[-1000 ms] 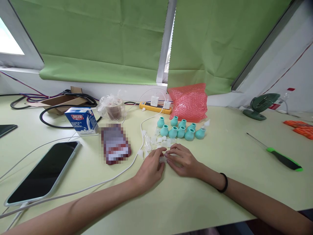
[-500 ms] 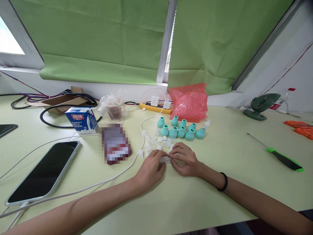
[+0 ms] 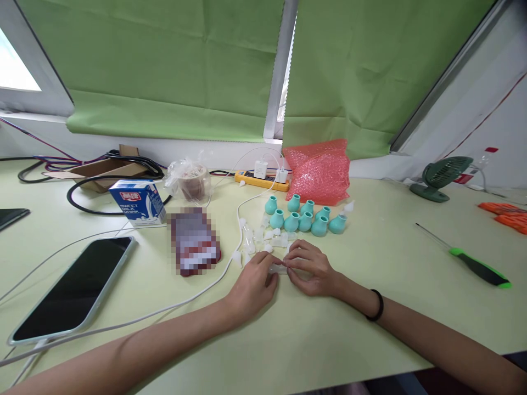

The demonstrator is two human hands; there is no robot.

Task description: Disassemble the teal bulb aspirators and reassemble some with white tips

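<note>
Between my two hands lies a clear plastic tube, its ends covered by fingers. My left hand is closed on its left end, thumb below and fingers above. The fingers of my right hand pinch the other end, and the fingertips of both hands almost meet. Just beyond them, small clear and white plastic pieces lie scattered, one a longer clear tube. Several teal rubber bulbs with open necks stand behind these pieces.
A white cable runs past my left hand. To the left are a phone, a second phone with a blurred screen and a milk carton. Red bubble wrap and a yellow power strip sit behind; a screwdriver lies right.
Both hands stay in nearly the same place. The clear tube between them looks slightly turned, and the fingers have barely shifted.
</note>
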